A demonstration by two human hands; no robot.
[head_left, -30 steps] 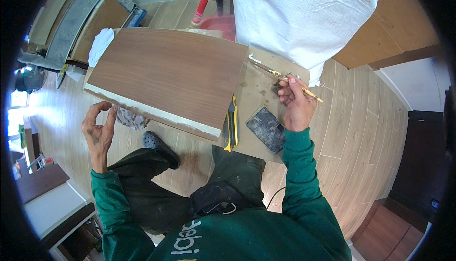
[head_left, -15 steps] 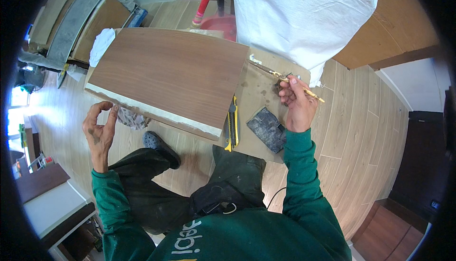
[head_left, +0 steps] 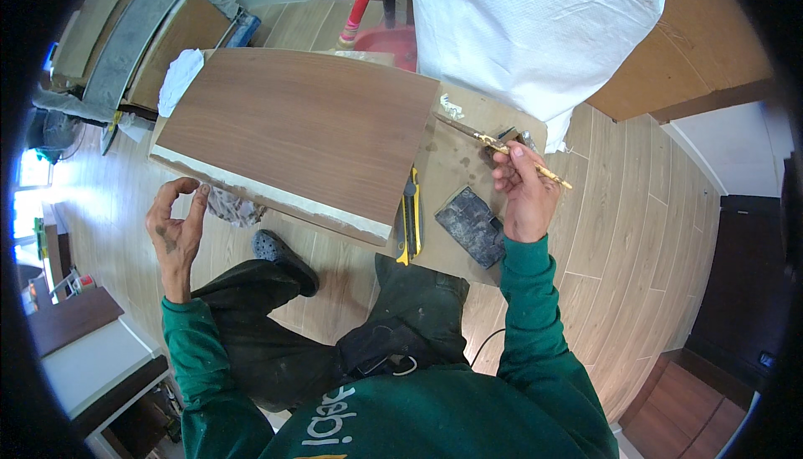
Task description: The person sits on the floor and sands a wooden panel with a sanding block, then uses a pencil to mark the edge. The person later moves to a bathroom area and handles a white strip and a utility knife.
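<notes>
In right grip (head_left: pixel 529 197), slender speckled tool (head_left: pixel 483 138)

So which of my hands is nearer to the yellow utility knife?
Your right hand, which is to the right of the utility knife, holding a slender tool; your left hand is farther off to its left, by the wood-grain board.

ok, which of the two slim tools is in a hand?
The spatula-like tool with the yellowish handle, in the right hand; the yellow-and-black cutter lies beside the wood panel, unheld.
</notes>
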